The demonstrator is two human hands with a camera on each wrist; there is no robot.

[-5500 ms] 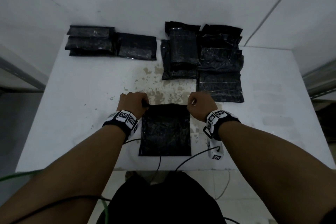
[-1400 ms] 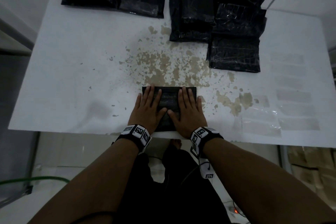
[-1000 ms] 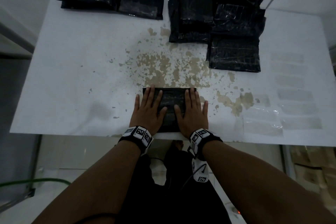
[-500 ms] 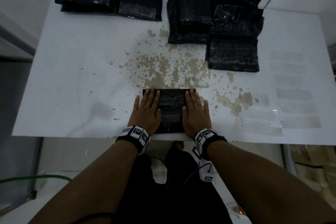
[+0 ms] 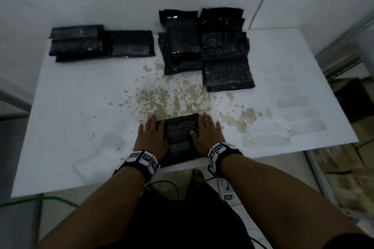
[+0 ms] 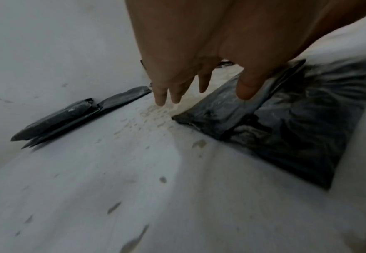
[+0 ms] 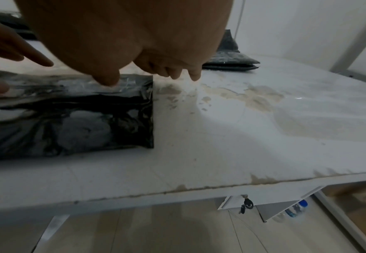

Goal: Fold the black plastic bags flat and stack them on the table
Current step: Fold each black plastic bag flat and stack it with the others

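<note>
Folded black plastic bag (image 5: 180, 133): flat on the white table (image 5: 81, 107) at the near edge, 6 o'clock in the head view. Long axis roughly 12 to 6, far end tipped slightly toward 1 o'clock; near end reaching the table's edge. Crease band across the upper part, seen in both wrist views (image 6: 275, 123) (image 7: 69, 116).

Left hand (image 5: 150, 137): palm down, fingers straight and together, laid along the bag's left margin. In the left wrist view, thumb (image 6: 248, 87) on the plastic, remaining fingertips (image 6: 161, 97) over bare tabletop beside the bag. Nothing gripped.

Right hand (image 5: 206, 133): palm down, fingers extended, laid along the bag's right margin. In the right wrist view, thumb (image 7: 107, 77) pressing the plastic near its far right corner, other fingers (image 7: 193, 73) over the table past the bag's edge. Nothing gripped.

Stack of folded bags (image 5: 78, 43) at 10 o'clock against the wall, long axes 9 to 3; one further folded bag (image 5: 132, 43) touching its right side. Heap of unfolded black bags (image 5: 208, 46) at 12 to 1 o'clock, overlapping, long axes mostly 12 to 6.

Worn patch of flaked brownish surface (image 5: 172, 99) between the heap and the hands. Clear tape strips (image 5: 267, 137) on the table at 3 o'clock.

Wristbands (image 5: 144, 159) on both wrists carrying black-and-white square fiducial markers. No readable writing on bags or bands.
</note>
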